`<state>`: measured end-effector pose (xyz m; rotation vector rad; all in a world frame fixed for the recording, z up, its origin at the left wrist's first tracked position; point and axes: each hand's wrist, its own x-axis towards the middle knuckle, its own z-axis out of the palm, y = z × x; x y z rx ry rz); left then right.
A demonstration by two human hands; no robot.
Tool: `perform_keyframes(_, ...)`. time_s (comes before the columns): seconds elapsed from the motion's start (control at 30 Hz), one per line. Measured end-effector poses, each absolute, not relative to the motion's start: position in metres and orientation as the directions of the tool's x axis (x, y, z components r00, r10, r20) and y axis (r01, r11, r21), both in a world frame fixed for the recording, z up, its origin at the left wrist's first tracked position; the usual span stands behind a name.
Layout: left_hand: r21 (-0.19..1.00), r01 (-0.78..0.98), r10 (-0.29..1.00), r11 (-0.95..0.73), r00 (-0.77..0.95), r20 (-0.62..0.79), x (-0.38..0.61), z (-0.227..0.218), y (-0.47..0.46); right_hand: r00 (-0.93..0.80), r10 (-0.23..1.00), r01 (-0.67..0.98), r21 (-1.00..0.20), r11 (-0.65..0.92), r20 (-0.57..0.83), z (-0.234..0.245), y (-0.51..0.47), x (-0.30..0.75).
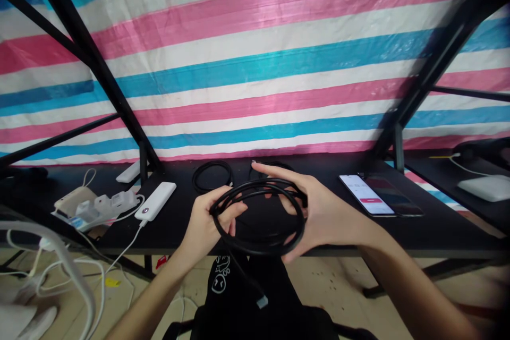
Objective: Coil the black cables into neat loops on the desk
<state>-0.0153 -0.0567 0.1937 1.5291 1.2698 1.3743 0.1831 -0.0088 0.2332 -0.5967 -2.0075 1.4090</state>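
A black cable [258, 218] is wound into a loop and held up in front of the black table [438, 228]. My left hand [207, 223] pinches the loop's left side with closed fingers. On the loop's right side, my right hand [319, 212] grips it with the fingers curled through. One end of the cable hangs below, ending in a plug [262, 302]. Two more coiled black cables [212, 176] lie on the table just behind my hands.
A white power bank [155, 201] and a power strip [95, 207] with white chargers lie at the left. Two phones [378, 195] rest at the right. Black frame poles rise on both sides before a striped tarp. White wires trail over the floor at lower left.
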Motion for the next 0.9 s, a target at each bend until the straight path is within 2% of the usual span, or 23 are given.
perform_keyframes(0.1,0.909,0.296,0.934,-0.295,-0.110,0.339,-0.015,0.191,-0.055,-0.733,0.633,-0.029,-0.941,0.337,0.249,0.232,-0.011,0.182)
perform_keyframes(0.2,0.887,0.344,0.922,-0.307,-0.121,0.367,-0.018,0.187,-0.051,-0.681,0.672,-0.026,-0.926,0.376,0.292,0.232,-0.014,0.179)
perform_keyframes(0.4,0.902,0.311,0.953,-0.299,0.059,0.296,-0.021,0.184,-0.049,-0.672,0.713,0.004,-0.961,0.276,0.202,0.228,-0.013,0.178)
perform_keyframes(0.57,0.881,0.326,0.935,-0.344,0.204,0.290,-0.020,0.189,-0.056,-0.641,0.738,0.066,-0.942,0.330,0.213,0.226,-0.009,0.181)
perform_keyframes(0.8,0.850,0.428,0.944,-0.308,0.024,0.330,-0.017,0.185,-0.052,-0.570,0.760,0.052,-0.909,0.414,0.314,0.221,-0.003,0.181)
perform_keyframes(0.9,0.840,0.483,0.956,-0.248,-0.018,0.293,-0.022,0.191,-0.048,-0.454,0.782,0.099,-0.848,0.521,0.428,0.220,0.003,0.182)
